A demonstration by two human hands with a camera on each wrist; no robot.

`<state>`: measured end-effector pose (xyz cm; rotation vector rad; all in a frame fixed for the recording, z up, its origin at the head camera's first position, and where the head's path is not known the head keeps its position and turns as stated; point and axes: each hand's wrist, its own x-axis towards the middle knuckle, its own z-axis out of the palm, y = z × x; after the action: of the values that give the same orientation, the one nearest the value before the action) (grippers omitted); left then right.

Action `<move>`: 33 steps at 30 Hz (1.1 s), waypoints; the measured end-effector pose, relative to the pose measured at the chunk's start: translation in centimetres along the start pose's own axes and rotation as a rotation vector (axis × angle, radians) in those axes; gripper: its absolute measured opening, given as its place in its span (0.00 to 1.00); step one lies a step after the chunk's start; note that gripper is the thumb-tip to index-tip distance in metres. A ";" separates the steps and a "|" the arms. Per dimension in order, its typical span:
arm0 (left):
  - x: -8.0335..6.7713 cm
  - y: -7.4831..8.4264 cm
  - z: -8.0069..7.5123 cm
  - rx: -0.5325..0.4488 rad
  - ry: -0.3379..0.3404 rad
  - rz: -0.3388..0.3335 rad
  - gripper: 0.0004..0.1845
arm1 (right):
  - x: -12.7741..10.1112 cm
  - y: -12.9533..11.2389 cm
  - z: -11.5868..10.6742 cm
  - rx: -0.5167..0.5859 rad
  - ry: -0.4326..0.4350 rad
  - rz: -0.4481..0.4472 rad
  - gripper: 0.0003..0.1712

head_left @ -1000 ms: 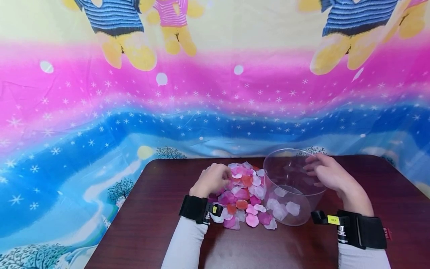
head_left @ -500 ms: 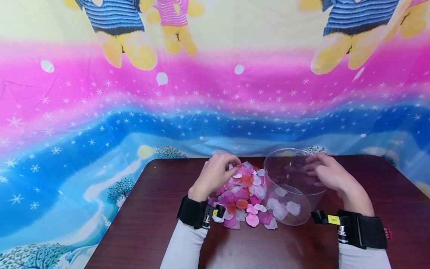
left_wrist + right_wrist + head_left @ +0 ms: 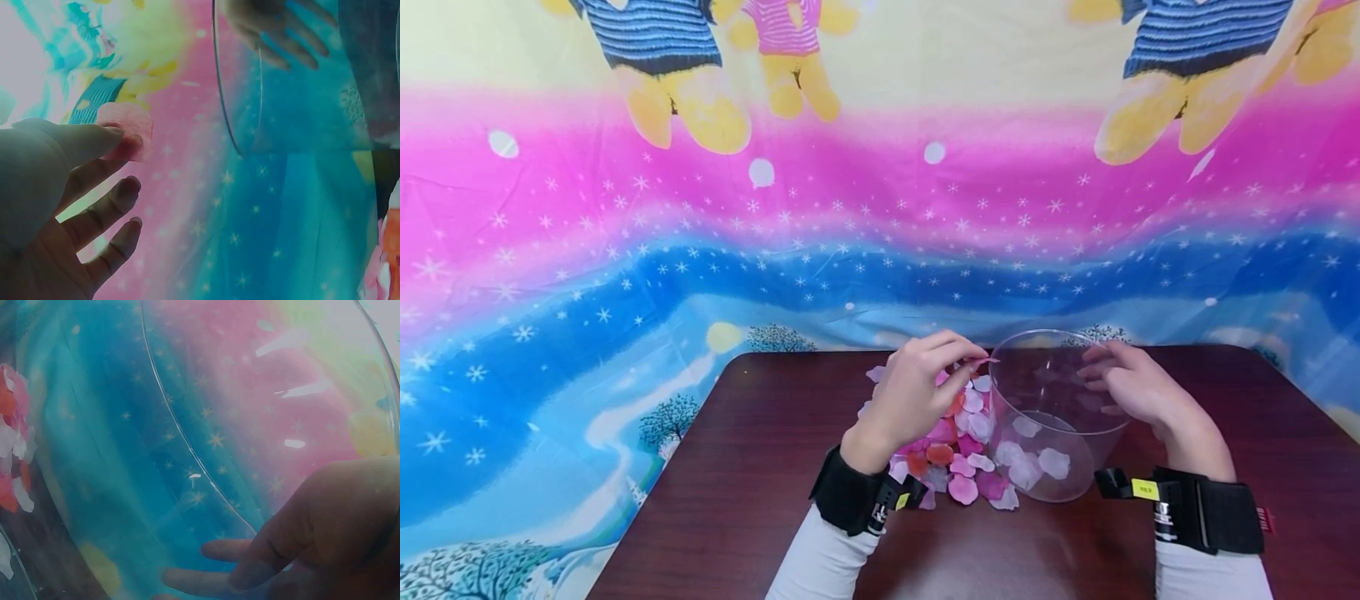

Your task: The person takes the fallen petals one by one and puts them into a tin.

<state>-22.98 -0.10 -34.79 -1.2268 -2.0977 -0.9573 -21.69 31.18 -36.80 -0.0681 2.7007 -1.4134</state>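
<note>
A big bright cloth (image 3: 625,250) with stars and cartoon bears hangs behind everything. In front of it stands a dark brown desk (image 3: 737,500). On the desk is a clear round tub (image 3: 1052,417), standing up, with a few pale petals on its bottom. Just beside the tub, on its left, lies a heap of petals (image 3: 955,458) in pink, red and white. The right hand (image 3: 1131,387) lies flat against the far side of the tub, its grip wide with the fingers straight on the wall. The left hand (image 3: 925,392) is lifted above the heap, right by the tub's rim. Its grip is narrow: thumb and first finger pinch one pink petal (image 3: 128,128), and the other fingers are spread out.
</note>
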 end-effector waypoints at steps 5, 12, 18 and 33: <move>0.2 0.4 1.1 0.038 -0.016 0.028 0.10 | 0.0 0.0 0.0 -0.002 -0.002 -0.002 0.26; 0.1 1.1 2.5 0.168 -0.088 0.027 0.11 | 0.1 0.0 0.0 -0.004 -0.004 0.003 0.26; -0.1 1.7 4.1 0.311 -0.179 0.020 0.12 | 0.2 0.0 0.1 -0.009 -0.005 0.019 0.27; 0.1 0.6 2.4 0.276 -0.156 -0.047 0.15 | 0.3 0.1 -0.1 0.017 -0.010 0.000 0.27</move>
<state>-22.73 2.00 -36.04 -1.1443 -2.2969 -0.5806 -22.01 31.26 -36.85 -0.0734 2.6805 -1.4319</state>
